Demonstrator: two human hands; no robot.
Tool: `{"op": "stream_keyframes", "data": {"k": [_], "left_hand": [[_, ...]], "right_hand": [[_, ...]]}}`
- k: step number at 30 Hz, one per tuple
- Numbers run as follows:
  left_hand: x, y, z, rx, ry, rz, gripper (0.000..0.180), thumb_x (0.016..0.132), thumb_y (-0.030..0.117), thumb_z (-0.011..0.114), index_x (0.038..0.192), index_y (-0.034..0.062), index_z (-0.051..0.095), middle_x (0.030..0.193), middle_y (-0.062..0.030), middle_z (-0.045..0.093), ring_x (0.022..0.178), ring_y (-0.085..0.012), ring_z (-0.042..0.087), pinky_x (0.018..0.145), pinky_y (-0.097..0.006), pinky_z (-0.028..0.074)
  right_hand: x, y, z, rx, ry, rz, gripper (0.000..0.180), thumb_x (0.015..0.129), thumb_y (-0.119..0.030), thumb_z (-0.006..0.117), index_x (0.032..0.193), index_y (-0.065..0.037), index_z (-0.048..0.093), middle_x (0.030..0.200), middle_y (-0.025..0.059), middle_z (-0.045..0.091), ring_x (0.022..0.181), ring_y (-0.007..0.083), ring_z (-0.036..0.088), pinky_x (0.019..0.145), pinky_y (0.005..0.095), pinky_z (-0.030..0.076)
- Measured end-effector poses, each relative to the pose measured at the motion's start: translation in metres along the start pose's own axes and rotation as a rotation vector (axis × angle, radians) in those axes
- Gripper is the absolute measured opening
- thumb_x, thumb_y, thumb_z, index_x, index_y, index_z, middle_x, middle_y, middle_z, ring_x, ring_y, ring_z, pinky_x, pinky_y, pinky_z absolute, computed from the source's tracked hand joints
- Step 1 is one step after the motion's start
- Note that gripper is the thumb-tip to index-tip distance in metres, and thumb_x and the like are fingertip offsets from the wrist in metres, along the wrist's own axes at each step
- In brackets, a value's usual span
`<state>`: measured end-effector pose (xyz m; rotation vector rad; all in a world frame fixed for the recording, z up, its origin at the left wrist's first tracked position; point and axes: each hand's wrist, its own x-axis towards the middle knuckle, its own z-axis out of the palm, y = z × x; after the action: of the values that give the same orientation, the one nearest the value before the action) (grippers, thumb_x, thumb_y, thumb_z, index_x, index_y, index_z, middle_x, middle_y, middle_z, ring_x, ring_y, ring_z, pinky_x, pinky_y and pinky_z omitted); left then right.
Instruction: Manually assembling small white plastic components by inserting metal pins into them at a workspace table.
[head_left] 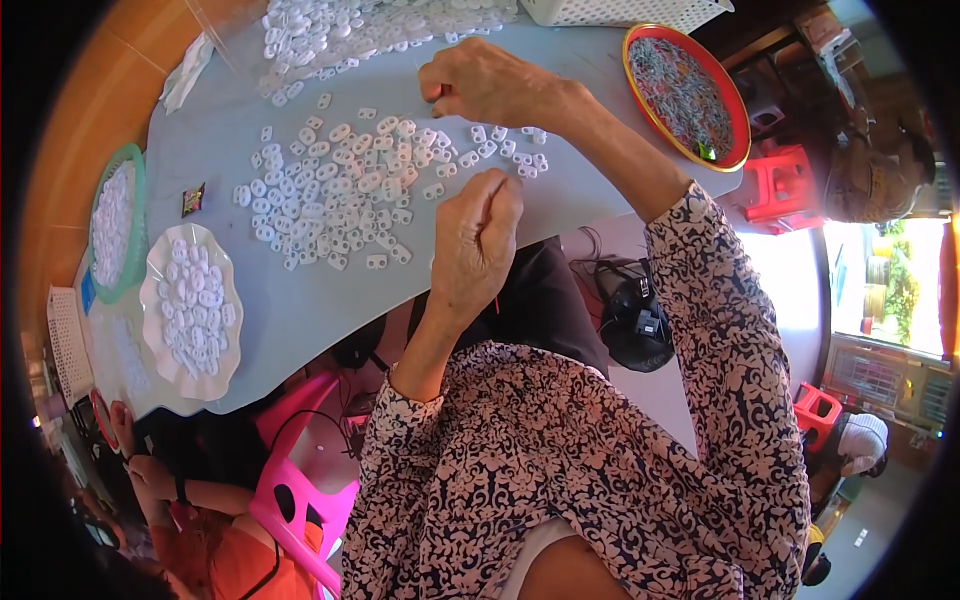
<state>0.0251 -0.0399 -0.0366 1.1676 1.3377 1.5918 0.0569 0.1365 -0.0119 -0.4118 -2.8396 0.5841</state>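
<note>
My left hand is closed in a fist near the table's front edge, with the thumb pressed along the fingers. Whatever it may hold is hidden. Farther off, my right hand hovers or rests above the table with its fingers curled down; its fingertips are mostly out of sight. A loose spread of small white plastic pieces with two holes each covers the table to the left of both hands. Between the hands and a little to the right lies a smaller group of the same white pieces.
A red tray of thin grey metal bits stands at the right. A scalloped white plate and a green basket hold white pieces at the left. Behind are a clear bag of pieces and a white basket. Another person sits lower left.
</note>
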Motion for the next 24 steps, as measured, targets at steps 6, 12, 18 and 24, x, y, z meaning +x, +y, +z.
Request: {"op": "stream_keyframes", "data": {"k": [6,12,18,24], "left_hand": [[0.002,0.000,-0.001,0.028,-0.001,-0.007,0.020,0.091,0.010,0.048,0.076,-0.0036,0.049,0.059,-0.0017,0.041,0.055,-0.0072,0.036,0.048,-0.026,0.034],[0.003,0.000,0.000,0.080,0.005,0.021,0.022,0.092,0.011,0.048,0.075,-0.0027,0.048,0.058,-0.0005,0.040,0.054,-0.0064,0.036,0.047,-0.025,0.032],[0.001,-0.003,-0.001,0.109,-0.004,0.043,0.023,0.093,0.016,0.049,0.079,-0.0024,0.051,0.057,-0.0011,0.042,0.053,-0.0072,0.038,0.048,-0.025,0.033],[0.001,0.001,0.001,0.179,-0.004,0.024,0.025,0.094,0.018,0.048,0.078,-0.0017,0.051,0.056,-0.0021,0.043,0.052,-0.0081,0.039,0.048,-0.025,0.033]], "right_hand": [[-0.013,-0.004,0.006,0.071,0.076,0.040,0.012,0.076,-0.009,0.066,0.079,0.001,0.061,0.071,0.0124,0.062,0.066,0.0259,0.060,0.064,0.0356,0.048],[-0.030,0.001,-0.005,0.127,0.333,0.034,0.013,0.080,-0.013,0.065,0.087,-0.002,0.067,0.073,0.0109,0.065,0.061,0.0199,0.061,0.059,0.0315,0.049],[-0.054,0.035,-0.027,0.012,0.291,0.159,0.012,0.079,-0.011,0.060,0.085,-0.004,0.067,0.073,0.0120,0.065,0.066,0.0270,0.063,0.064,0.0344,0.051],[-0.069,0.038,-0.024,-0.070,0.178,0.142,0.012,0.077,-0.009,0.056,0.079,-0.005,0.067,0.075,0.0124,0.065,0.073,0.0298,0.063,0.071,0.0382,0.050]]}}
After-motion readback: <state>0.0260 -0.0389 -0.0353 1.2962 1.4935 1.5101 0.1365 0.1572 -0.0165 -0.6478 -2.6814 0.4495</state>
